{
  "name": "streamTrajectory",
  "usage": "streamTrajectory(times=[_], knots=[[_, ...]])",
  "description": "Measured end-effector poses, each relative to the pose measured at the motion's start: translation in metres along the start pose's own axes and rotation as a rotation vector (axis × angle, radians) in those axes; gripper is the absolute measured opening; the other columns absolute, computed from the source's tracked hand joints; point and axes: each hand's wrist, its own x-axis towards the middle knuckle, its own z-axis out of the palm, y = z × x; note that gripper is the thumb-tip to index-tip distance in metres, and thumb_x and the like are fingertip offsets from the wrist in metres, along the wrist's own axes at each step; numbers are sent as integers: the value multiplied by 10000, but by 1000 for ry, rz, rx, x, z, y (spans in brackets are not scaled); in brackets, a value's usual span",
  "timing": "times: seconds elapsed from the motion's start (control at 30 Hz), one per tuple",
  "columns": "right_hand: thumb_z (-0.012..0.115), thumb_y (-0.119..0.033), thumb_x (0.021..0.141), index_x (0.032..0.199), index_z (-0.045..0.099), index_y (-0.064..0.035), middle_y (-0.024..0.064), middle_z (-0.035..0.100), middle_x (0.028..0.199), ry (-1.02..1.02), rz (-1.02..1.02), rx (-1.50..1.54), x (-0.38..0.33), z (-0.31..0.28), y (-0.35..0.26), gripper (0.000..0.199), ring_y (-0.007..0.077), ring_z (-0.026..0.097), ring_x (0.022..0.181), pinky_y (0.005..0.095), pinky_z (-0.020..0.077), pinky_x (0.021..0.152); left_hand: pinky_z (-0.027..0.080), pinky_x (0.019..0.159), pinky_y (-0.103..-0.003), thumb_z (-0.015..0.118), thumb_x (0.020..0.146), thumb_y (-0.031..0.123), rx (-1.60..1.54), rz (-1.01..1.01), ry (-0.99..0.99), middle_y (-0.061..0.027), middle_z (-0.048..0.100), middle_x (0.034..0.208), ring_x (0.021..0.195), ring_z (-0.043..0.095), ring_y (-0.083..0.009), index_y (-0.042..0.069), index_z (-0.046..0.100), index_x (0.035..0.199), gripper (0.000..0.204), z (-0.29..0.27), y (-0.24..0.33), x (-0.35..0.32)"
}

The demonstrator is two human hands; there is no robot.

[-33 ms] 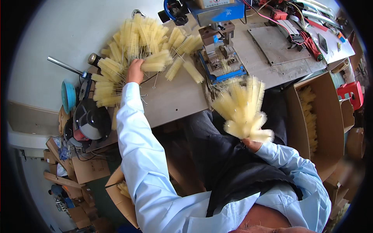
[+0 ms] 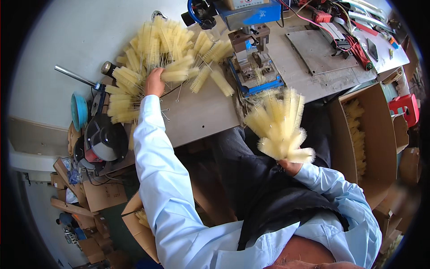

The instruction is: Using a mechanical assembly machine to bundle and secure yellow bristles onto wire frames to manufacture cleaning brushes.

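Observation:
A heap of yellow bristle brushes (image 2: 148, 58) with wire stems lies fanned out on the far left of the wooden table (image 2: 201, 112). My left hand (image 2: 154, 84) reaches into this heap, its fingers curled around the stem of one brush (image 2: 179, 75). My right hand (image 2: 291, 167) is held low over my lap, below the table edge. It grips a bunch of the same yellow brushes (image 2: 280, 125) by their stems, the bristle heads spreading upward like a fan.
A blue press machine (image 2: 253, 49) stands on the table behind the bunch, with a grey metal plate (image 2: 322, 49) and tools to its right. An open cardboard box (image 2: 371, 134) holding brushes sits at my right. A bench grinder (image 2: 103, 141) and more cartons are at lower left.

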Motion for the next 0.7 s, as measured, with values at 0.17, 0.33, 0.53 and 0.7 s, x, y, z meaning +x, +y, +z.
streamTrajectory(times=[0.17,0.33,0.53,0.7], knots=[[634,-71,869,1188,628,-39,71,690,1111,-10,137,458,-7,5,-8,320,260,676,993,372,558,879,451,1005,-446,588,787,-59,137,-14,-180,-209,652,1069,1048,600,-398,68,640,1136,375,2,20,-4],[625,-83,894,1199,616,-28,61,692,1136,-214,-165,-182,-5,-3,-62,311,240,678,1009,331,547,879,436,1041,-463,617,771,-45,212,142,-1,-205,658,1066,1012,627,-395,66,666,1103,353,2,-12,-11],[680,-37,839,1178,626,-30,84,703,1089,-115,-460,-696,-10,-6,-33,343,191,680,984,310,525,864,525,847,-376,552,926,5,-577,-263,379,-146,711,1014,935,694,-249,-48,636,1098,199,-44,8,21],[697,-25,819,1185,614,-20,95,706,1065,-91,-144,-4,-16,4,-26,375,192,683,972,311,522,864,532,813,-366,523,960,28,-890,-307,492,-148,693,923,839,685,-226,-73,559,1181,246,-68,46,35]])
